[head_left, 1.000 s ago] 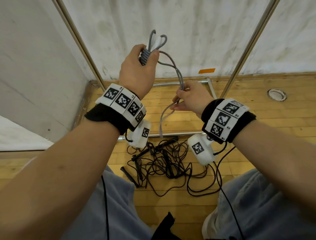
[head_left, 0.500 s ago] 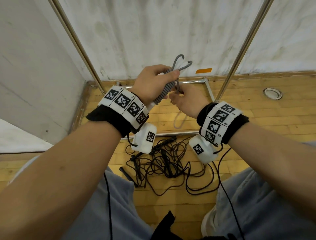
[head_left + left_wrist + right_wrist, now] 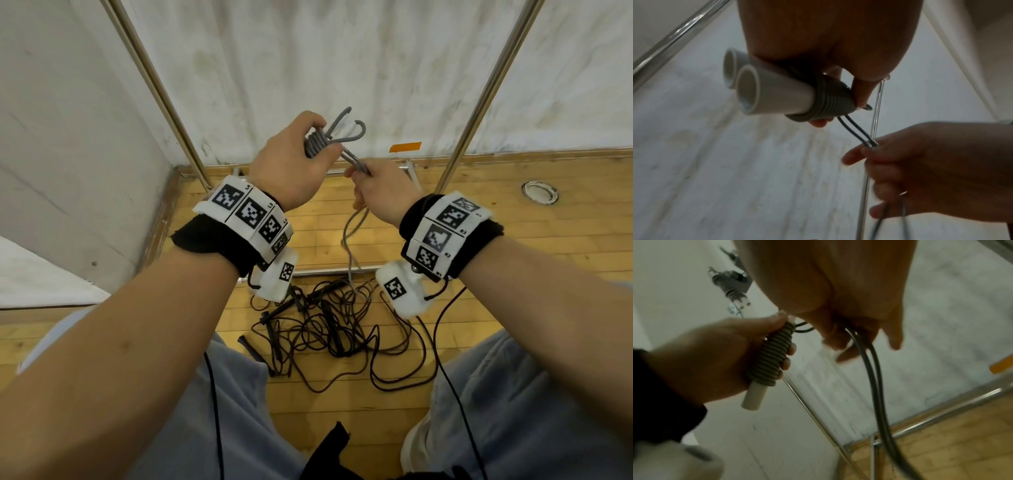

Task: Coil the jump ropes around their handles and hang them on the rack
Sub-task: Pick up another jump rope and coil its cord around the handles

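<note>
My left hand grips the two white handles of a grey jump rope, held side by side with several turns of grey rope coil wound round them. Two strands of rope run from the coil to my right hand, which pinches them just right of the left hand. The doubled tail hangs from my right hand toward the floor. A coiled jump rope hangs high on the rack in the right wrist view.
The rack's metal uprights rise on both sides, its base bars on the wooden floor. A tangle of black jump ropes lies between my knees. White walls close the corner.
The left hand dropped, then rose a little, turning the handles. The right hand stayed close to the handles, and a loose tail now hangs below it.
</note>
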A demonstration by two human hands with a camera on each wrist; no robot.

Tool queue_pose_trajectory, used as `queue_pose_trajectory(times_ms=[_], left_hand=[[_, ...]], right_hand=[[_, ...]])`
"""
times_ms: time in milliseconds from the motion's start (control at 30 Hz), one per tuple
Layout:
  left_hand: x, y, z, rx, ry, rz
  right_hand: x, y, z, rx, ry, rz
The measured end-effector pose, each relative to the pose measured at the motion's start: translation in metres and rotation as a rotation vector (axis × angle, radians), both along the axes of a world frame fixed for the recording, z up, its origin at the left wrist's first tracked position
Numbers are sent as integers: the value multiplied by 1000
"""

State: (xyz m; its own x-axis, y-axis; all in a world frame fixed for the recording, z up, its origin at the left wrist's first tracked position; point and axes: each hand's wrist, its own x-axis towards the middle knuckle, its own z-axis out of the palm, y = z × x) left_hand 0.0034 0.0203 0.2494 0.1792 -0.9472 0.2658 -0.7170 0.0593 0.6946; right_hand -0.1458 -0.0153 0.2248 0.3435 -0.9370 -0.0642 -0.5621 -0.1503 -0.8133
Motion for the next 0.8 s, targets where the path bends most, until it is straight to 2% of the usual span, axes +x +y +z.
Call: queue_pose_trajectory(times_ms=[167, 300, 400, 500, 600, 800], left_hand=[[21, -7, -11, -32, -245, 120], [27, -10, -21, 19, -388, 88], [29, -9, -26, 134, -468, 24], [24, -8, -29, 185, -527, -21], [16, -8, -29, 204, -541, -54], [0, -1, -31, 177, -563, -163]], right_hand=[[3, 10, -5, -80, -119, 22], [2, 17, -3, -207, -24, 110], [1, 20, 1, -204, 47, 167], [0, 25, 5, -215, 151, 254], [1, 27, 8, -232, 139, 289], [-6, 14, 12, -313, 173, 239]])
